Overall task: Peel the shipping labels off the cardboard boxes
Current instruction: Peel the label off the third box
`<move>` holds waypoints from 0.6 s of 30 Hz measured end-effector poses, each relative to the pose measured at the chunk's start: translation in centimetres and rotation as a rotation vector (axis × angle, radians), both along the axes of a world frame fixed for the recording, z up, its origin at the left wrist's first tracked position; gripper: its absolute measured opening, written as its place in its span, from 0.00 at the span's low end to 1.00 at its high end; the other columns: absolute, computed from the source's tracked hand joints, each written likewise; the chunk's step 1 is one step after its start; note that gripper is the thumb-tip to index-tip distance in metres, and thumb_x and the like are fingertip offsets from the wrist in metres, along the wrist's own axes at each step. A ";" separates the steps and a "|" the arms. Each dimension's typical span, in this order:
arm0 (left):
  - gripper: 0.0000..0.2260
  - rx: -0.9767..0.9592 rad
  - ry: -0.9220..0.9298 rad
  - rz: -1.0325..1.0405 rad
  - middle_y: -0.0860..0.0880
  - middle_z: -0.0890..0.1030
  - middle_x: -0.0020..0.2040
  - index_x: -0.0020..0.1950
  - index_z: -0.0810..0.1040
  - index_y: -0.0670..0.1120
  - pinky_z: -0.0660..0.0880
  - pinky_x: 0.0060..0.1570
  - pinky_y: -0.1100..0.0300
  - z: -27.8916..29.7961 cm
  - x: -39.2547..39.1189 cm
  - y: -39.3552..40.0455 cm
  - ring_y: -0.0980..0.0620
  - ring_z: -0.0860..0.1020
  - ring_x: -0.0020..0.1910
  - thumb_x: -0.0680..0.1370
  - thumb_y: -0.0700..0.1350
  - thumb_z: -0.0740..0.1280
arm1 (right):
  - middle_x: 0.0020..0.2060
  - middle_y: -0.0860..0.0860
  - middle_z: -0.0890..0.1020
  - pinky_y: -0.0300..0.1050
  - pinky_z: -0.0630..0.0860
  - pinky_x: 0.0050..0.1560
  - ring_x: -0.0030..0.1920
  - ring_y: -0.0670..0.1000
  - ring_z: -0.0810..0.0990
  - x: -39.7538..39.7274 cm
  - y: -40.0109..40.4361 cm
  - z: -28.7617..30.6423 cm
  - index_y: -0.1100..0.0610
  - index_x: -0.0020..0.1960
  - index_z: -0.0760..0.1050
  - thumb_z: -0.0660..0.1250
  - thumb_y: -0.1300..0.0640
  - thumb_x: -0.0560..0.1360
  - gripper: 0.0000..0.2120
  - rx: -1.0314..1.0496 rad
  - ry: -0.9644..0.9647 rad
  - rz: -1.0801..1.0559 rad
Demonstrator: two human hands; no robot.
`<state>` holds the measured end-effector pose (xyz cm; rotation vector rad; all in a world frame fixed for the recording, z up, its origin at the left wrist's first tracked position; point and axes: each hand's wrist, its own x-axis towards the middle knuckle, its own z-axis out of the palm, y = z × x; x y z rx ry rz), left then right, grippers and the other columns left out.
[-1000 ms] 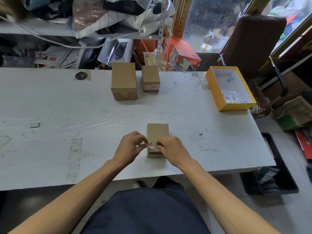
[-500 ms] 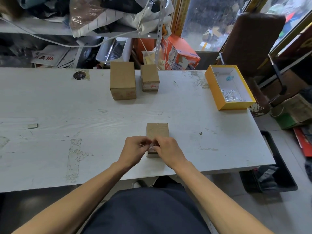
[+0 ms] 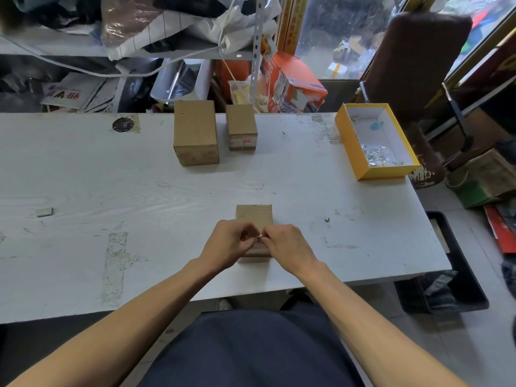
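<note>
Three cardboard boxes on worktop (image 3: pixel 83 177): near box (image 3: pixel 254 216), two far (image 3: pixel 195 132) (image 3: pixel 240 126). One yellow tray (image 3: pixel 352 150). Left hand (image 3: pixel 227 244), right hand (image 3: pixel 284 243) fingers pinching small label scrap (image 3: pixel 260 237).

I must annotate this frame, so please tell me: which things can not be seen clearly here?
Head view only:
- Scrap pinched between left hand and right hand: too small to say if label or tape.
- Near box: its near half is hidden by both hands.
- Red print on the small far box: too small to read.
- Yellow tray: shiny bits inside are blurred.
- Black bin: contents unclear.
</note>
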<state>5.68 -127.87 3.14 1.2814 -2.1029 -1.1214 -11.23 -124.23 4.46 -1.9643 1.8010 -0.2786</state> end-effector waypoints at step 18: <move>0.08 0.072 0.039 0.137 0.52 0.83 0.43 0.48 0.87 0.49 0.78 0.45 0.61 0.3 -21.8 -1.8 0.59 0.81 0.41 0.73 0.38 0.73 | 0.36 0.54 0.79 0.49 0.70 0.38 0.37 0.55 0.74 -21.0 -3.2 0.5 0.59 0.42 0.72 0.67 0.57 0.77 0.08 0.104 -0.129 -0.078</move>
